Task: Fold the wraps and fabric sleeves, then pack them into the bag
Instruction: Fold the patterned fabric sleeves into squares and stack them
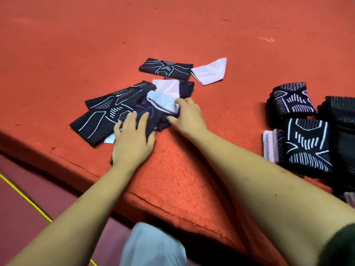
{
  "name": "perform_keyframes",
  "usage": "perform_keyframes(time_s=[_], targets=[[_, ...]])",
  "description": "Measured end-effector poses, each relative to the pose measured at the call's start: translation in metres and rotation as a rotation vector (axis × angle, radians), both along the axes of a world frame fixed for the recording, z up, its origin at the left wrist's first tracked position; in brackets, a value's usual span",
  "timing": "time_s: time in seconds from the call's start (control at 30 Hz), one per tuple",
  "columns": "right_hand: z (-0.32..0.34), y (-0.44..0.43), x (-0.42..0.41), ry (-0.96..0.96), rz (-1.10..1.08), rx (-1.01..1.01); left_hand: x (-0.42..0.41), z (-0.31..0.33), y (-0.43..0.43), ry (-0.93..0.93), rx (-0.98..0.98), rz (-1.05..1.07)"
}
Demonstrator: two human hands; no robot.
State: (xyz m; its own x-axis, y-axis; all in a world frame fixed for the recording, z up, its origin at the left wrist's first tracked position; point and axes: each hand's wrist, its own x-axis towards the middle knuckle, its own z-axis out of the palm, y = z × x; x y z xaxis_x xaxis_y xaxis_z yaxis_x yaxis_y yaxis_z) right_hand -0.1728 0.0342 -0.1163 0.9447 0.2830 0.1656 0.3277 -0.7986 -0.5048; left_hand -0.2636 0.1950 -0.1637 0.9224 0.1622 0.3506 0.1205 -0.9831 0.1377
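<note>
Several black fabric sleeves with pale line patterns lie in a loose heap (107, 114) on the orange table. My left hand (132, 139) presses flat, fingers straight, on a dark sleeve (148, 114) at the heap's near edge. My right hand (187, 116) rests on the same sleeve's right end, fingertips touching its white lining (163, 101). One folded black sleeve (165, 69) and a white piece (210, 71) lie farther back. Folded sleeves are stacked at the right (305, 144). A pale, blurred bag (151, 246) hangs below the table edge.
The orange felt-covered table (192, 25) stretches far back and left. Its front edge (172, 210) runs diagonally beneath my forearms. A dark red floor with a yellow line (25, 198) lies at the lower left. More dark folded fabric (340, 110) sits at the right border.
</note>
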Motion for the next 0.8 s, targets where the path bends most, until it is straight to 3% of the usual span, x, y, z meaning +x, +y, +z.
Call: perform_keyframes(time_s=[0.33,0.47,0.63,0.73,0.8], targets=[[-0.001,-0.006,0.004,-0.304,-0.069,-0.098,0.000,0.001,-0.001,-0.019,-0.024,0.011],[0.003,-0.035,-0.021,-0.279,0.001,-0.022,-0.002,0.005,-0.001,-0.027,-0.094,-0.021],[-0.003,-0.077,-0.077,-0.292,0.112,0.048,-0.015,0.014,-0.012,-0.186,-0.160,-0.384],[-0.010,-0.100,-0.112,-0.235,0.125,0.176,-0.032,0.017,-0.037,-0.082,-0.330,-0.690],[-0.013,-0.114,-0.131,-0.199,0.107,0.264,-0.050,0.016,-0.058,-0.011,-0.460,-0.746]])
